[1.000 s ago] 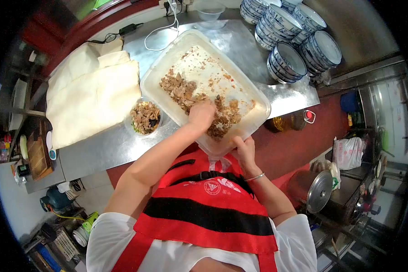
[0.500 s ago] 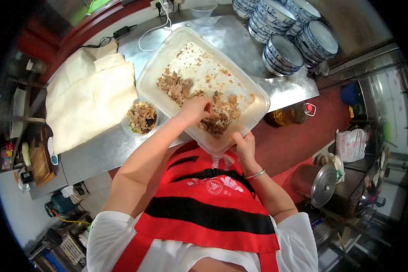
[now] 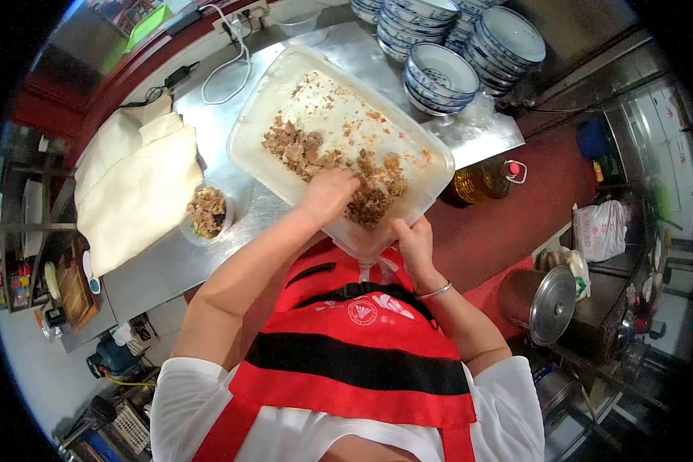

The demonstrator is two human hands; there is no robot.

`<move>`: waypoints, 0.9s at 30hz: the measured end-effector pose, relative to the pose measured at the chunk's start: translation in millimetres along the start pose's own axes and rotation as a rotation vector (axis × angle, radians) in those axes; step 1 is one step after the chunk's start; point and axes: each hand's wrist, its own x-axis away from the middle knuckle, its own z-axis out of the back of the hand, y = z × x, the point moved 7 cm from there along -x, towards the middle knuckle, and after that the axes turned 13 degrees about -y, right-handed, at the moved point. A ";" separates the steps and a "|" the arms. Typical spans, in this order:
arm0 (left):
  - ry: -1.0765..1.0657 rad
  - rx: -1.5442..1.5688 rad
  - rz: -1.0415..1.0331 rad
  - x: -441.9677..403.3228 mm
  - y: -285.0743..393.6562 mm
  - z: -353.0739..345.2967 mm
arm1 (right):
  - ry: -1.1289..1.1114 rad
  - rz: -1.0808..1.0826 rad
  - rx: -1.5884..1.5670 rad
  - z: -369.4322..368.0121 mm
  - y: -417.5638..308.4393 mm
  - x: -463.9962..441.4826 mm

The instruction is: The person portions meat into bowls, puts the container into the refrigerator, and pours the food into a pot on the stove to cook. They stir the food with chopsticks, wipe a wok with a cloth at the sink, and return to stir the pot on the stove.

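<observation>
A large translucent tub (image 3: 246, 108) holds brown chopped meat (image 3: 292, 148), heaped along its left and near side, with scraps scattered over its bottom. My left hand (image 3: 331, 192) reaches over the near rim into the meat, its fingers curled down and closed on some of it; the fingertips are partly hidden. At the tub's near right corner, my right hand (image 3: 414, 240) grips the rim, thumb on top and a bracelet on the wrist. Left of the tub, a small clear round bowl (image 3: 208, 212) contains chopped meat with green and dark bits.
Pale cloth (image 3: 138, 185) lies on the metal table (image 3: 150, 281) at left. Patterned bowls (image 3: 441, 73) are stacked at the back right. A white cable (image 3: 242, 65) lies behind the tub. An oil bottle (image 3: 477, 185) and lidded pot (image 3: 550, 304) stand at right.
The view has shifted, moving the cloth, small bowl and stacks leftward in the picture. My left hand lifted slightly from the meat, then lowered into it again. My right hand has kept its hold on the tub.
</observation>
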 end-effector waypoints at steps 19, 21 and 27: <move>-0.061 0.099 0.185 -7.1 -56.4 17.0 | 0.007 -0.150 0.113 13.2 2.4 -31.9; -0.194 0.092 0.234 -10.0 -49.7 5.5 | 0.011 -0.093 0.124 10.5 -7.4 -31.1; -0.217 0.198 0.176 -25.4 -48.4 -8.7 | -0.002 -0.102 0.046 15.1 -2.2 -41.7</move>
